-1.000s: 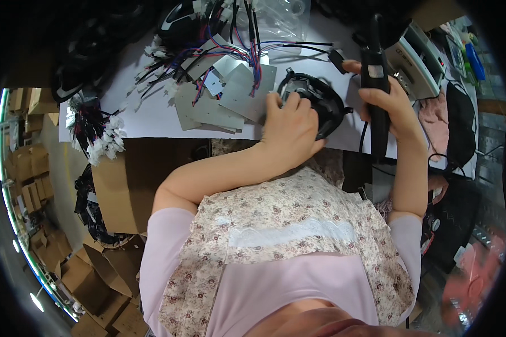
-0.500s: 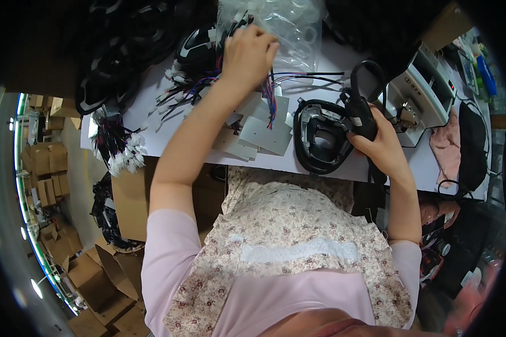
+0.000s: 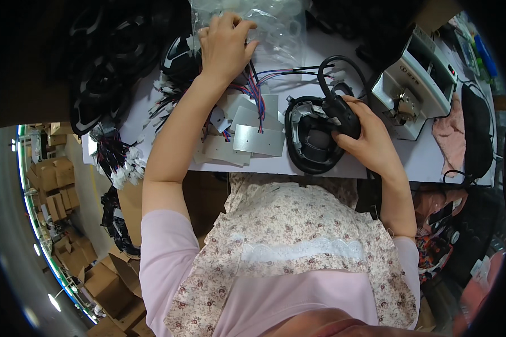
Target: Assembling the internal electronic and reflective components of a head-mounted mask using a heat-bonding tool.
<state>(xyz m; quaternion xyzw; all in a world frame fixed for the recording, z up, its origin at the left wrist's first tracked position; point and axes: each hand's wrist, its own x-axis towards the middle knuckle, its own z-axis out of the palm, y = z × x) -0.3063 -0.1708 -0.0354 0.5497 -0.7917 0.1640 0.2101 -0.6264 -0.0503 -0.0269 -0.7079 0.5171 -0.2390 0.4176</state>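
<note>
My right hand (image 3: pixel 368 137) is closed around a thick black handheld piece (image 3: pixel 343 115) with a heavy looped cable (image 3: pixel 323 70). This piece rests against the right rim of an oval black padded shell (image 3: pixel 293 149), whose inside shows grey and black parts. Farther left, my left hand (image 3: pixel 226 48) reaches over the wires beside a clear plastic bag (image 3: pixel 278 36). Its fingers are bent but apart, with the thumb spread; nothing shows in them, though the fingertips are partly hidden. Red, blue and black wires (image 3: pixel 258 98) run below it to thin silver metal plates (image 3: pixel 258 140).
Wire bundles with white connectors (image 3: pixel 121 168) hang over the table's left edge. Black shells (image 3: pixel 98 84) pile up at the far left. A grey-white machine (image 3: pixel 413 84) stands at the right, beside a pink cloth (image 3: pixel 450 135). Cardboard boxes (image 3: pixel 104 286) lie on the floor at left.
The whole view has shifted a little. My left hand has moved slightly left and away, its fingers more spread. My right hand and the black piece have moved left, and the oval shell has tilted.
</note>
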